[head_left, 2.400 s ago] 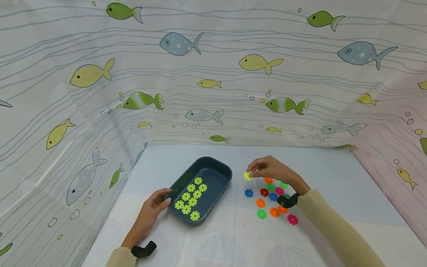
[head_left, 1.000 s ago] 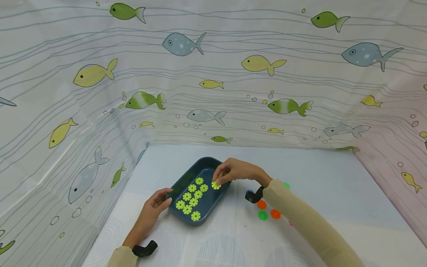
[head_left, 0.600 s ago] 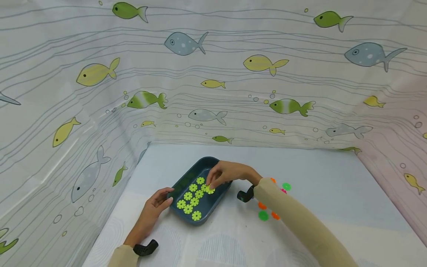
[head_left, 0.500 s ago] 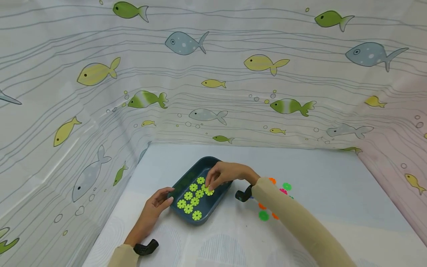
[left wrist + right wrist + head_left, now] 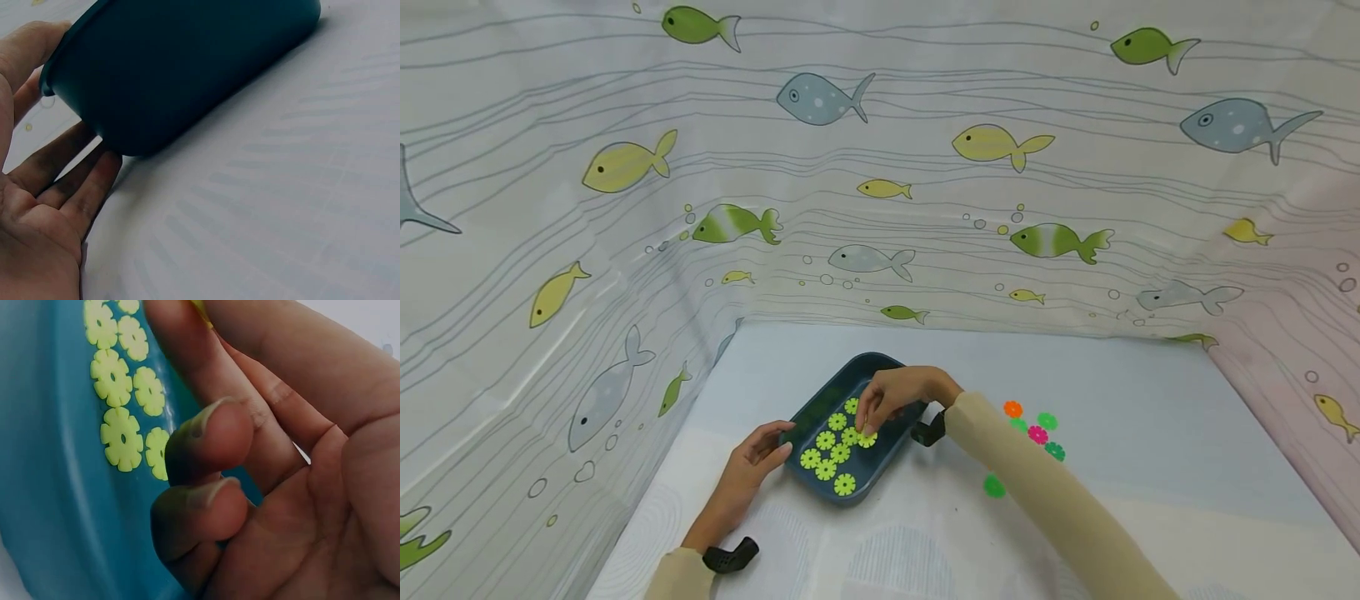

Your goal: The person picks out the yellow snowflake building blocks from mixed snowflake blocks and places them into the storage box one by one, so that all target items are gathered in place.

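A dark blue oblong tray (image 5: 880, 472) sits on the table, holding several yellow-green notched plastic discs (image 5: 825, 469), each with a small centre hole. My left hand (image 5: 748, 467) holds its near left end; in the left wrist view, fingertips meet the rim and the lower outer wall (image 5: 156, 94). Inside the tray, my right hand (image 5: 895, 393) pinches one more yellow-green disc (image 5: 867, 439), close beside the laid discs. Only a yellow sliver of the pinched disc (image 5: 201, 311) shows between thumb and finger in the right wrist view; the other fingers are curled toward the palm.
Loose discs lie on the white patterned table (image 5: 902, 550) to the right: orange (image 5: 1013, 409), pink (image 5: 1037, 434), teal (image 5: 1055, 452) and green (image 5: 994, 486). The right sleeve (image 5: 1037, 492) passes over this area and hides part of it. Fish-printed sheeting (image 5: 970, 275) surrounds the table.
My right hand has carried a yellow-green disc leftward from above the loose pile into the tray, then lower, beside the other discs. My left hand has stayed at the tray's end.
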Demonstrator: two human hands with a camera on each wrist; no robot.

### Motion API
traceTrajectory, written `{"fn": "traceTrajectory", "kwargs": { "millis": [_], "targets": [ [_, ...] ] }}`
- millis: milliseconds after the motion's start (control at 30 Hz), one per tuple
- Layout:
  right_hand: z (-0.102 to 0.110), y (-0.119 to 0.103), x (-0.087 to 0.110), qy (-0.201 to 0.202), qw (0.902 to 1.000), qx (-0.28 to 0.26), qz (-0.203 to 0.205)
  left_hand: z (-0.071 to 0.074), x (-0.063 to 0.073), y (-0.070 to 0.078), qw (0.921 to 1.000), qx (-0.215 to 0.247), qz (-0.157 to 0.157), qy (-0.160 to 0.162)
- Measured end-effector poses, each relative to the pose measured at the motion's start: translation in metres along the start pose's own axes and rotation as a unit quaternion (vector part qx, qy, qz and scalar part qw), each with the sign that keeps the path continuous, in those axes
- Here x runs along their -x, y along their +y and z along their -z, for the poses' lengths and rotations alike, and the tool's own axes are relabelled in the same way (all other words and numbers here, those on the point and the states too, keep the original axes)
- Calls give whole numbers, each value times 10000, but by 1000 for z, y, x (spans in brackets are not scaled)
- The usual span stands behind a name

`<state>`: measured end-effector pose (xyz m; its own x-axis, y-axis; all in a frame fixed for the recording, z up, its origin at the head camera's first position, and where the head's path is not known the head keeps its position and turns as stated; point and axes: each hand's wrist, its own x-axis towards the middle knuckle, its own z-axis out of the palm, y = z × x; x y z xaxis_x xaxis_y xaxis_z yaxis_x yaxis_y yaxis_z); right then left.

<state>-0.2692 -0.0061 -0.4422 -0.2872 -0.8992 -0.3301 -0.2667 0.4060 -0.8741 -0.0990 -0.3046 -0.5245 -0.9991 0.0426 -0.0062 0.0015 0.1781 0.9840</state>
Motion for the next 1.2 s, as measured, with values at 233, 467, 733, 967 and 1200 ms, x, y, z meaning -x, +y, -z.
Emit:
{"fn": "traceTrajectory", "kwargs": {
  "millis": [233, 467, 733, 967, 1200],
  "targets": [
    [1, 0, -10, -110, 9998, 137, -93, 0, 0, 0, 10000, 27, -34, -62],
    [0, 2, -18, -126, 9999, 36, -48, -1, -1, -1, 9999, 15, -75, -84],
    [-5, 4, -27, -32, 10000, -60, -67, -1, 1, -5, 9999, 119, 17, -83],
    [-7, 7, -32, 44, 9998, -103, -143, 0, 1, -4, 9999, 107, -22, -60],
    [-10, 13, -36, -117, 9998, -3, -141, 1, 0, -3, 9998, 142, -115, -82]
  ]
}}
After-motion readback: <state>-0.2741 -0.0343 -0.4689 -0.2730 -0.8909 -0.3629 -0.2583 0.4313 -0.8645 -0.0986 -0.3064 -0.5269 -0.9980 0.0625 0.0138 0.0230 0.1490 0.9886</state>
